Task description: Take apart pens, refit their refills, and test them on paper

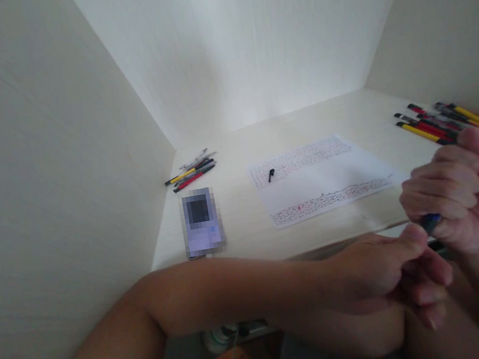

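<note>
Above the front edge of the desk, my two hands meet on the right. My right hand (460,193) is closed in a fist around a pen (431,223), of which only a short dark blue piece shows between the hands. With thumb and fingertips, my left hand (390,268) pinches that piece; its other fingers curl loosely below. The rest of the pen is hidden in the right fist. On a sheet of paper (325,175) with rows of small black and red marks at top and bottom lies a black pen cap (271,175).
Several red, yellow and black pens (429,131) lie at the right side of the white desk (234,204). A smaller bunch of pens (195,171) is at the left, behind a pixelated purple device (202,222). Panels enclose the back and both sides.
</note>
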Demonstrator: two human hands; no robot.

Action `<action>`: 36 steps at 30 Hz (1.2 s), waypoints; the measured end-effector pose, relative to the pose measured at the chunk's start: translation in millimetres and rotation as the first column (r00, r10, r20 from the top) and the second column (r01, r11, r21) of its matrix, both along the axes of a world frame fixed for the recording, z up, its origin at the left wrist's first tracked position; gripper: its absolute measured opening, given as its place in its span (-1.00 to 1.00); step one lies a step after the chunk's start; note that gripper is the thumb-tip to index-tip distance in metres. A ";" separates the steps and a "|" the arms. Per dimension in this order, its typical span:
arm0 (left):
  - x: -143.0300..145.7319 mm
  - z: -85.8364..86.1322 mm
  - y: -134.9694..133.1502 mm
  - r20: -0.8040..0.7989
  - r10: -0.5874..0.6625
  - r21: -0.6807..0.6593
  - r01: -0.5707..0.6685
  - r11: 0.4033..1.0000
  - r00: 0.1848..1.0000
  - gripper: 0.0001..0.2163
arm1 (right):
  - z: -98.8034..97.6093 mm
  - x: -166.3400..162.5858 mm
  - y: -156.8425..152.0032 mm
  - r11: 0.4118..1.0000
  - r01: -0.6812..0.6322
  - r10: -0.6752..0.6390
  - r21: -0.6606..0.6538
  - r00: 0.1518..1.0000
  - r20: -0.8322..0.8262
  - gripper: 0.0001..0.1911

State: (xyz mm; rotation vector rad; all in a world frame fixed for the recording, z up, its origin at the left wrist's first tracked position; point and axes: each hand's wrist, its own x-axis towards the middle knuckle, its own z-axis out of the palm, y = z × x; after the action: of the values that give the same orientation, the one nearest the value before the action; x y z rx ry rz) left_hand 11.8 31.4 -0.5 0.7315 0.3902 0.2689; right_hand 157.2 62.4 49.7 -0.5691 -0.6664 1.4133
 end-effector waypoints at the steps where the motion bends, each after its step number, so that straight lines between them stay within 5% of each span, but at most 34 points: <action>1: 0.7 -0.1 -0.1 0.005 -0.021 0.000 0.021 1.000 1.000 -0.51 | -0.2 1.3 -0.2 1.000 -0.012 0.012 -0.002 1.000 -0.023 -0.55; 5: 3.7 -4.2 -1.3 -0.017 0.121 0.173 -0.116 0.978 0.993 -0.48 | 2.0 -0.2 3.0 0.990 -0.135 0.132 -0.033 0.988 -0.081 -0.41; 9: 2.5 -3.5 -3.5 -0.012 0.410 0.385 -0.374 0.844 0.912 -0.51 | -0.1 -10.3 10.5 0.988 -0.135 0.148 -0.071 0.963 0.225 -0.54; 13: 2.0 1.6 -2.5 0.044 0.547 0.421 -0.512 0.749 0.836 -0.56 | -10.1 -15.7 15.2 0.991 0.023 0.045 -0.133 0.872 0.488 -0.52; 18: 4.2 -1.0 1.9 -0.001 0.647 0.427 -0.585 0.689 0.762 -0.55 | -15.4 -14.0 14.3 0.963 0.002 0.153 -0.271 0.821 0.550 -0.55; 21: 5.6 -4.1 2.5 -0.045 0.654 0.443 -0.572 0.690 0.755 -0.52 | -15.2 -12.2 15.0 0.957 -0.031 0.197 -0.289 0.800 0.567 -0.56; 27: 9.0 0.4 3.0 -0.149 0.596 0.295 -0.540 0.788 0.789 -0.45 | -16.5 -9.8 19.3 0.969 0.037 0.110 -0.243 0.817 0.565 -0.59; 36: 9.1 3.6 2.8 -0.212 0.577 0.293 -0.512 0.807 0.789 -0.43 | -16.0 -9.0 19.7 0.961 0.053 0.116 -0.271 0.813 0.571 -0.58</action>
State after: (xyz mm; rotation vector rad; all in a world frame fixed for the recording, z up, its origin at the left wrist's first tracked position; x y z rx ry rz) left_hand 20.9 34.2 3.1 0.8697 0.8731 0.7744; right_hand 148.2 82.1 33.7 -1.2547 -0.9732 1.3704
